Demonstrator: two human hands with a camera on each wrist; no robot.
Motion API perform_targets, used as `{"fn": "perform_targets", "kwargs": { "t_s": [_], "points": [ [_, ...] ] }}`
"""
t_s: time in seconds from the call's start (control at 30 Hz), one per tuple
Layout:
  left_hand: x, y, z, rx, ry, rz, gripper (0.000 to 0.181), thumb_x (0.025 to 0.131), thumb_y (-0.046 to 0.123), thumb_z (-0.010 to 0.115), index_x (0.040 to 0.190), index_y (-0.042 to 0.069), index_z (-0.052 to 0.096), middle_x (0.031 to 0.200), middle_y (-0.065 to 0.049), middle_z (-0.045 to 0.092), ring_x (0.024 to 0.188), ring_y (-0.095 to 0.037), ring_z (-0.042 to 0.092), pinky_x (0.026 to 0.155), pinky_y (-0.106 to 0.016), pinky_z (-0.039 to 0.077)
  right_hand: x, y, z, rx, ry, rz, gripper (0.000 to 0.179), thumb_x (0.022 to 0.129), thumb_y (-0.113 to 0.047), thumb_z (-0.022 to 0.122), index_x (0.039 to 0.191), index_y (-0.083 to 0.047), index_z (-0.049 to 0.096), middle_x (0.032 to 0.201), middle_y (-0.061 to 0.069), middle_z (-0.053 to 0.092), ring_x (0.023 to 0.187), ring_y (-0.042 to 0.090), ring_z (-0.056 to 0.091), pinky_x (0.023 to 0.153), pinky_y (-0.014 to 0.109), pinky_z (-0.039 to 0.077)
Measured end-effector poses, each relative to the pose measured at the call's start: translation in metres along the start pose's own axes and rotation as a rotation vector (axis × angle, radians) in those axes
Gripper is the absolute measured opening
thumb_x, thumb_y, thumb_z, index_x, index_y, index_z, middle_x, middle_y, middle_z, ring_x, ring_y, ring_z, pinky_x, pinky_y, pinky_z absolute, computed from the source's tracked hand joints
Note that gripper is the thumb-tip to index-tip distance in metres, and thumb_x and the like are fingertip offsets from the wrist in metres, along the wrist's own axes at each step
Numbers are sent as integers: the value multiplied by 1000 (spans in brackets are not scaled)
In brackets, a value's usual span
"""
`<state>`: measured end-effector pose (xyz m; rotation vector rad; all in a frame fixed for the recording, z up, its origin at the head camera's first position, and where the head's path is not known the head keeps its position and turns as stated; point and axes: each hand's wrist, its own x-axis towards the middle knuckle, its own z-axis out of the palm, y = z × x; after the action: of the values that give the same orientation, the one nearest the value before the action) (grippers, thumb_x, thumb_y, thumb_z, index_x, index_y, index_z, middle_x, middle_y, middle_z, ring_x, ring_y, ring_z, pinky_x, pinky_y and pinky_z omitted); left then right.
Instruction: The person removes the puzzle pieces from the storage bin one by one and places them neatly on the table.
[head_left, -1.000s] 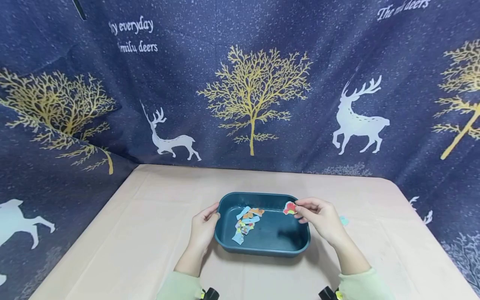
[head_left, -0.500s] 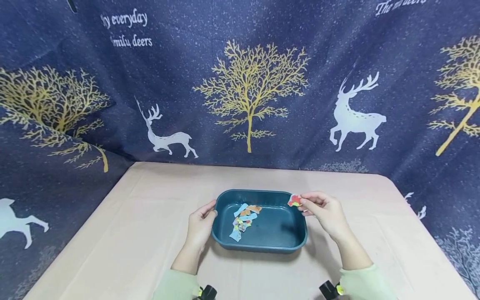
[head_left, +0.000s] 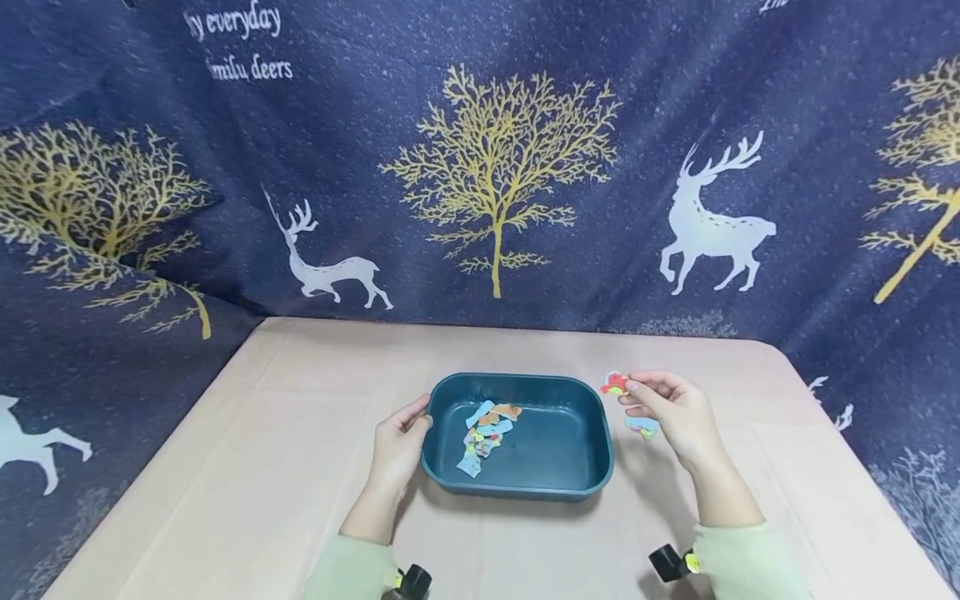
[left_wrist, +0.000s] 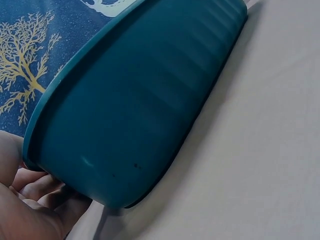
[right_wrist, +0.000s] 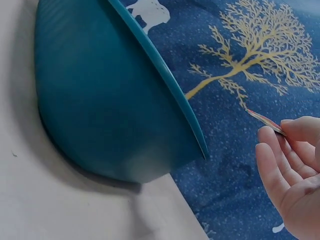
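My left hand (head_left: 397, 450) holds the left end of a dark teal plastic basin (head_left: 555, 493), thumb at the rim and fingers against the outer wall, as the left wrist view shows. Inside, at the left, several flat cut-out pieces (head_left: 491, 429) in light blue, orange and yellow lie in a loose cluster. My right hand (head_left: 678, 417) pinches a small red and yellow cut-out with a white edge (head_left: 613, 384) between thumb and fingers. It is up in the air, just outside the basin's far right corner. Edge-on in the right wrist view, this cut-out (right_wrist: 264, 120) looks thin and flat.
On the table (head_left: 225, 467), right of the basin and below my right hand, lies a light blue and yellow cut-out (head_left: 642, 427). A dark blue cloth (head_left: 585, 292) printed with trees and deer hangs behind the table and along its left side.
My right hand has carried the red cut-out rightward, from over the basin to outside its right rim. The light blue piece on the table shows more fully now. My left hand keeps its hold.
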<state>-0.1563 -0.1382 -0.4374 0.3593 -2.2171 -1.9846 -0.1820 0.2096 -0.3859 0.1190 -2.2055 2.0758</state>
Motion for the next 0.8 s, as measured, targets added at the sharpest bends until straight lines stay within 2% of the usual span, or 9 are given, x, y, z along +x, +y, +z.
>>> {"fn": "perform_targets", "kwargs": {
  "t_s": [0.37, 0.67, 0.8],
  "points": [
    [0, -1, 0, -5, 3, 0, 39, 89, 4, 51, 127, 1, 57, 130, -19, 58, 122, -28, 55, 99, -27, 48, 2, 0, -18, 45, 48, -1, 4, 88, -13, 65, 91, -14, 66, 77, -7, 71, 68, 8, 70, 64, 23, 60],
    [1, -2, 0, 4, 13, -16, 39, 89, 5, 51, 128, 2, 57, 131, -17, 58, 122, -28, 55, 100, -30, 48, 7, -2, -38, 189, 69, -6, 6, 88, -7, 64, 90, -12, 68, 76, -3, 72, 68, 9, 71, 64, 23, 60],
    [1, -2, 1, 2, 8, -13, 39, 89, 4, 51, 128, 2, 57, 131, -18, 58, 122, -29, 55, 100, -30, 48, 5, 0, -48, 234, 74, 16, 9, 88, -5, 63, 88, -12, 69, 76, -2, 72, 68, 9, 71, 64, 23, 60]
  ]
}}
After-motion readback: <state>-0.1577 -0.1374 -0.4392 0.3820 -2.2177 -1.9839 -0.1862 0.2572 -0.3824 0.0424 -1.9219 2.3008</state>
